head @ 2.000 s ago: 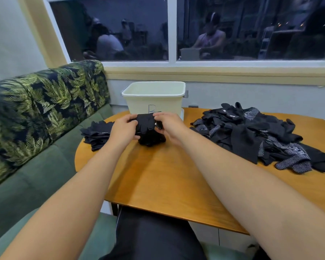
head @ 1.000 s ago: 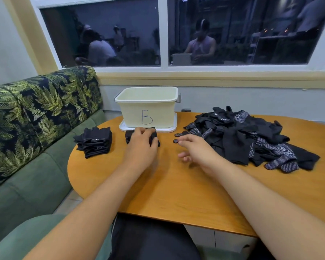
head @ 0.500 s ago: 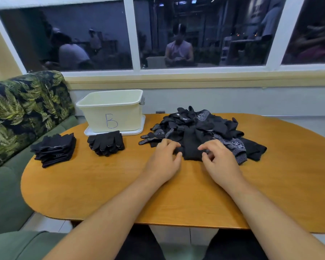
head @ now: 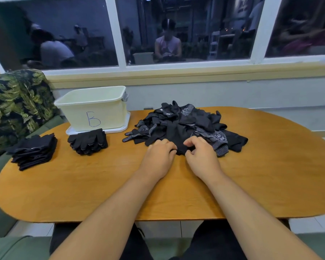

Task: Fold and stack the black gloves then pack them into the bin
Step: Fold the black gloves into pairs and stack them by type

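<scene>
A loose heap of black gloves (head: 184, 126), some with white dotted palms, lies at the middle back of the wooden table (head: 270, 175). My left hand (head: 159, 156) and my right hand (head: 202, 156) sit side by side at the heap's near edge, fingers curled and pinching one black glove (head: 179, 147) between them. A folded glove bundle (head: 88, 140) lies in front of the cream bin (head: 94, 107) marked "B". A taller stack of folded gloves (head: 34, 150) sits at the table's left end.
The bin stands on its white lid (head: 124, 126) at the back left. A leaf-patterned sofa back (head: 13, 102) and green seat run along the left. A window (head: 176, 30) and sill lie behind the table.
My left hand set the folded bundle down before the bin. Both hands then moved right to the loose heap and have closed their fingers on a glove at its near edge.
</scene>
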`<state>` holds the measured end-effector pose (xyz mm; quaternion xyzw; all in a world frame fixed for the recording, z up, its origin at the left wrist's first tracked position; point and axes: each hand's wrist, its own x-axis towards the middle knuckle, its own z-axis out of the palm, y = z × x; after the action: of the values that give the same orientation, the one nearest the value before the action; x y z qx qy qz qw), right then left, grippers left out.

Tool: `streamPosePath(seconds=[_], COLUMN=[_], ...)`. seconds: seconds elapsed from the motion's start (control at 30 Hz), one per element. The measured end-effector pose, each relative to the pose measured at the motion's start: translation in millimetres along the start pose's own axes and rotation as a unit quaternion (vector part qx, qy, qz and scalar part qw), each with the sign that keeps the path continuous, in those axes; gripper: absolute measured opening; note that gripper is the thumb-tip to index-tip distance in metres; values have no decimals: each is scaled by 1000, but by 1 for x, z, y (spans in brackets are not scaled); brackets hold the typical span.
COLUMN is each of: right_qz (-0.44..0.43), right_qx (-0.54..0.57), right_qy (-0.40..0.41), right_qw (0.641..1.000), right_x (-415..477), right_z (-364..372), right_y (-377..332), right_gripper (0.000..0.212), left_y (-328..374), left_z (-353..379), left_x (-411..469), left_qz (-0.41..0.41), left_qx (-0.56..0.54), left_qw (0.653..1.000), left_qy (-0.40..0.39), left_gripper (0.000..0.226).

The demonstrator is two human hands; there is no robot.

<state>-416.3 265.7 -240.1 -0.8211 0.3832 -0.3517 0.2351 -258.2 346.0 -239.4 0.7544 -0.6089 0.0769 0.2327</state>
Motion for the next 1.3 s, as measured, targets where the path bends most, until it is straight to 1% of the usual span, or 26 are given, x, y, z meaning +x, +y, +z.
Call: streamPosePath(seconds=[0.07,0.17,0.2,0.3,0.37,0.43,0.5,0.53,0.6,0.67,0.7,0.73,0.8,0.87,0.93,1.03,1.1,1.2,1.23,1.3], right_qz=[-10,-37,-50,-85,-100,-111,-129,-129,-83,-20,-5,11,47,90,117,113,105,73,50,-4], right_qx=[2,15,16,9,15,21,27,48,149,259,297,334,370,387,387,326,295,234,209,165], right_qy=[-11,-23,-16,47,86,94,80,63,-6,-82,-100,-106,-100,-101,-102,-88,-91,-103,-108,-118], right_qw=[1000,999,999,995,991,989,988,988,985,962,950,937,922,912,909,934,945,964,971,979], right_x=[-2,-5,-5,-6,-4,-3,-2,-3,-7,-10,-11,-10,-7,-5,-5,-5,-5,-7,-9,-13], right_z=[-1,-1,-1,-5,-8,-9,-9,-10,-15,-20,-22,-23,-23,-23,-19,-15,-14,-10,-8,-4], right_y=[0,0,0,-3,-4,-4,-5,-6,-13,-22,-24,-25,-26,-24,-21,-18,-18,-15,-13,-12], right_gripper=[38,53,52,35,29,29,25,22,8,8,8,9,15,19,21,21,19,15,14,18], left_y=[0,-1,0,6,7,7,6,4,0,-10,-17,-24,-36,-45,-52,-55,-53,-51,-52,-53], left_z=[0,-4,-7,-20,-28,-33,-34,-35,-37,-39,-40,-40,-41,-42,-40,-40,-42,-48,-50,-52], left_x=[-1,-8,-13,-27,-32,-36,-36,-36,-34,-32,-31,-31,-34,-39,-43,-47,-48,-50,-51,-56], left_qz=[3,22,35,76,81,67,46,27,-35,-110,-141,-165,-200,-235,-257,-272,-266,-270,-263,-228], left_qx=[-12,-91,-116,-166,-198,-236,-282,-314,-389,-436,-442,-432,-390,-348,-291,-231,-215,-265,-288,-325], left_qw=[1000,994,990,980,973,963,947,935,901,872,866,867,883,899,914,925,931,920,916,914], left_qy=[10,58,70,77,91,115,147,164,188,193,188,184,167,129,115,135,132,103,93,86], left_gripper=[22,17,17,21,22,16,9,8,11,14,14,13,12,13,11,13,16,30,36,39])
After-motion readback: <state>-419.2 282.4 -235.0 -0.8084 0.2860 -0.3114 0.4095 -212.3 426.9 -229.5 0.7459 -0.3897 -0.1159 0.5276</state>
